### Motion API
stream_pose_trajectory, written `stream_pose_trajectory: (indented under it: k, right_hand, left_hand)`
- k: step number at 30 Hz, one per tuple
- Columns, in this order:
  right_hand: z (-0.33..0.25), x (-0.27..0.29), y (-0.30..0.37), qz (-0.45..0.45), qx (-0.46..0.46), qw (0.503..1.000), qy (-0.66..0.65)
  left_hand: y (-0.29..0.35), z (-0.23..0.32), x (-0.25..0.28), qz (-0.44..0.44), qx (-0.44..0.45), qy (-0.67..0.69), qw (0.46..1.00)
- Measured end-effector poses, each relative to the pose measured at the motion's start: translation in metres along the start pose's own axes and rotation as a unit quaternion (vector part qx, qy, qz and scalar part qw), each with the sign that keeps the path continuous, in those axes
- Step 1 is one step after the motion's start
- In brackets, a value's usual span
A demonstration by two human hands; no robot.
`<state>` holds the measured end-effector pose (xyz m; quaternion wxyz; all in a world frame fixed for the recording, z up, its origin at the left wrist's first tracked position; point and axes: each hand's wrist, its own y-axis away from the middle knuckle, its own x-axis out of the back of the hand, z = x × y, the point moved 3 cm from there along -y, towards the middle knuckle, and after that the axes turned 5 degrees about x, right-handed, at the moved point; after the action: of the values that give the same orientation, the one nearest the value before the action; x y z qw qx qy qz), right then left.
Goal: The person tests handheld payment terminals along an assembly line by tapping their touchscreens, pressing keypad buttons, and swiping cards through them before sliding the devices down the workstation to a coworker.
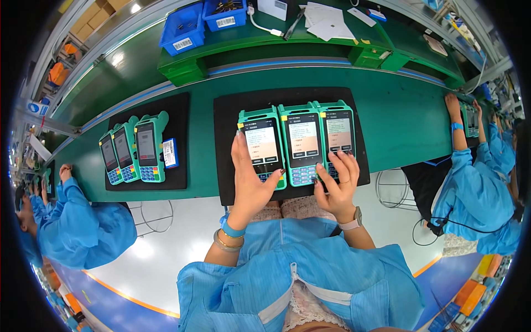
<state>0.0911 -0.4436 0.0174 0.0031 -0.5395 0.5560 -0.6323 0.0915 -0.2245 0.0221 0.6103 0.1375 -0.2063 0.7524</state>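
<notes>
Three green handheld payment terminals stand side by side on a black mat (326, 95), screens lit and keypads below. My left hand (251, 180) grips the left terminal (261, 138), its fingers along the left edge and the thumb across the lower keypad. My right hand (338, 191) is spread over the lower part of the right terminal (338, 130), fingers apart and tips at the screen and keypad. Its thumb and one finger reach the keypad edge of the middle terminal (302, 141).
Another black mat (178, 110) to the left carries three more terminals (147, 146) and a small blue-white box (170, 152). Blue bins (182, 30), papers (327, 21) and a white cable (263, 26) lie on the green shelf (265, 55). Co-workers in blue sit left (83, 221) and right (470, 188).
</notes>
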Motion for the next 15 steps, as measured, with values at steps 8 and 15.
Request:
stream_pose_trajectory:
  k: [8, 15]
  right_hand:
    - [0.017, 0.023, 0.019, 0.052, -0.087, 0.995, 0.025]
    - [0.031, 0.023, 0.030, 0.017, -0.124, 0.990, 0.056]
  left_hand:
    - [0.005, -0.006, 0.002, 0.001, -0.002, 0.202, 0.979]
    - [0.007, -0.006, 0.002, 0.011, 0.008, 0.168, 0.986]
